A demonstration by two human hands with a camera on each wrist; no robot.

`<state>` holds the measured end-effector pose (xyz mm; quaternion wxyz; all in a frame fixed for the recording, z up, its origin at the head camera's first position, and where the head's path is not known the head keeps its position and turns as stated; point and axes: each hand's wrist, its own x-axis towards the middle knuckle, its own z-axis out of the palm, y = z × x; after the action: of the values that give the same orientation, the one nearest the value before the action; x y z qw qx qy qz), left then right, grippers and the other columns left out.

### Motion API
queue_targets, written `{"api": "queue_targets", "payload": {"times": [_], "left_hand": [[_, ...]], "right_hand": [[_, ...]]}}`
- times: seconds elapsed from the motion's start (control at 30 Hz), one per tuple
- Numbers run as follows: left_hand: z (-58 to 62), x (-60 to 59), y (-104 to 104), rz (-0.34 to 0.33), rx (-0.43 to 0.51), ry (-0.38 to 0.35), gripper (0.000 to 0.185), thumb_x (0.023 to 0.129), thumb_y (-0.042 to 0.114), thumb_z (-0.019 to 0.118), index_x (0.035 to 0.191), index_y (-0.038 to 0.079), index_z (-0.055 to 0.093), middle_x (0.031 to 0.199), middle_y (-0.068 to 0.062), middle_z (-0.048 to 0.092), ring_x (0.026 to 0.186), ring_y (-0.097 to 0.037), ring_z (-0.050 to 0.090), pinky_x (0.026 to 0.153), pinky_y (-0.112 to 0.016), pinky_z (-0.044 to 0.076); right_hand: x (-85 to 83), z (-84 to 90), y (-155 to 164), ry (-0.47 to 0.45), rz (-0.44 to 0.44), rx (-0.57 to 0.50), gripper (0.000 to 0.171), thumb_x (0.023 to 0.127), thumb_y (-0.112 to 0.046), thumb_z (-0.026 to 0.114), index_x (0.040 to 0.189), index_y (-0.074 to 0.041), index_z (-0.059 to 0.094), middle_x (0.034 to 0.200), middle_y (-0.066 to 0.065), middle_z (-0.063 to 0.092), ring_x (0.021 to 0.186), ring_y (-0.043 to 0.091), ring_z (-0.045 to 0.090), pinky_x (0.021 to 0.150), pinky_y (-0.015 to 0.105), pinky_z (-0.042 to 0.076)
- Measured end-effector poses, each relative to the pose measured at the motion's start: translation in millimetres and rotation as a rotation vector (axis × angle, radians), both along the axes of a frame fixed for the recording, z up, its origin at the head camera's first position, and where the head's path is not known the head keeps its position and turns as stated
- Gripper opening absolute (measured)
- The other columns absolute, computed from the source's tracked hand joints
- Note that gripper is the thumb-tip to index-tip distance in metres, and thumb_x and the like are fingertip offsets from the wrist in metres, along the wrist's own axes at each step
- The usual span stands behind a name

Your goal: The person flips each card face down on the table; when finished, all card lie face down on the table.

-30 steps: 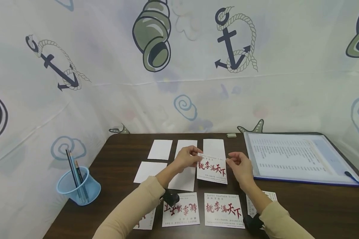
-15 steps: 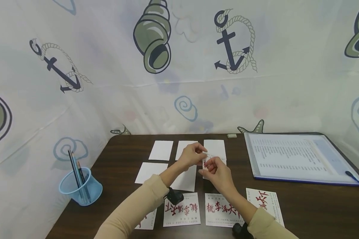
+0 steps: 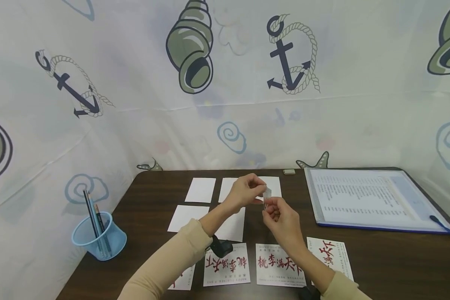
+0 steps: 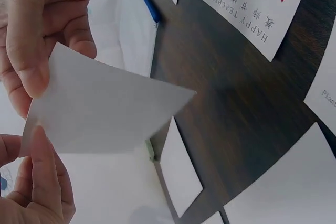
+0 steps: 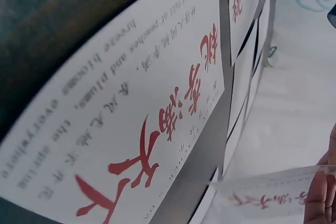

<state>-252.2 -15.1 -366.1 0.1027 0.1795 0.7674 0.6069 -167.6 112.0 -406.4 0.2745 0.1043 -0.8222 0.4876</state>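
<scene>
Both hands hold one small card [image 3: 267, 195] up over the dark table [image 3: 397, 258], turned nearly edge-on to the head camera. My left hand [image 3: 260, 192] pinches its upper left part. My right hand [image 3: 271, 206] pinches it from below. In the left wrist view the card's blank white back [image 4: 105, 108] shows, with fingers [image 4: 31, 40] pinched on its left side. The right wrist view catches the held card's red-lettered face [image 5: 273, 195] low at right, over a printed card [image 5: 131, 129] lying on the table.
Blank white cards [image 3: 200, 189] lie in rows behind the hands. Printed red-lettered cards [image 3: 279, 264] line the front edge. A blue mesh cup with pencils [image 3: 97, 235] stands at left. At right lies a blue-edged folder [image 3: 367, 198] with a pen [image 3: 440, 223]. A small eraser [image 3: 289, 171] sits at the back.
My right hand moved left to meet the left hand at the card. The card, earlier face-up with its red letters showing, has turned up on edge.
</scene>
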Motion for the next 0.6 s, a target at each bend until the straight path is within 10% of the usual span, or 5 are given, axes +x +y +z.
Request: {"api": "queue_targets", "payload": {"times": [0.2,0.43,0.6], "left_hand": [[1.4,3.1,4.8,0.011,-0.024,0.097,0.02,0.087,0.018,0.067,0.095,0.001,0.061,0.086,-0.009,0.063,0.071,-0.011,0.062,0.063,-0.029,0.057],[-21.4,0.1,-4.7,0.123,-0.168,0.237,0.023,0.084,0.014,0.071,0.103,0.005,0.063,0.093,-0.008,0.065,0.08,-0.014,0.064,0.065,-0.021,0.054],[-43.3,3.1,-22.0,0.222,-0.168,0.127,0.04,0.081,0.012,0.073,0.117,0.004,0.058,0.106,-0.014,0.061,0.089,-0.02,0.063,0.069,-0.025,0.054]], "right_hand": [[2.4,-1.4,7.3,0.011,-0.06,-0.05,0.024,0.075,0.012,0.067,0.095,-0.001,0.063,0.075,0.003,0.058,0.065,0.006,0.052,0.055,0.016,0.046],[-6.5,-10.7,24.0,-0.217,-0.101,-0.238,0.02,0.083,0.006,0.062,0.102,0.001,0.062,0.08,0.009,0.059,0.064,0.003,0.052,0.059,0.016,0.05],[-13.1,-14.3,39.2,-0.311,-0.086,-0.44,0.021,0.087,0.006,0.057,0.108,0.005,0.057,0.083,0.008,0.053,0.063,0.003,0.052,0.059,0.016,0.052]]}}
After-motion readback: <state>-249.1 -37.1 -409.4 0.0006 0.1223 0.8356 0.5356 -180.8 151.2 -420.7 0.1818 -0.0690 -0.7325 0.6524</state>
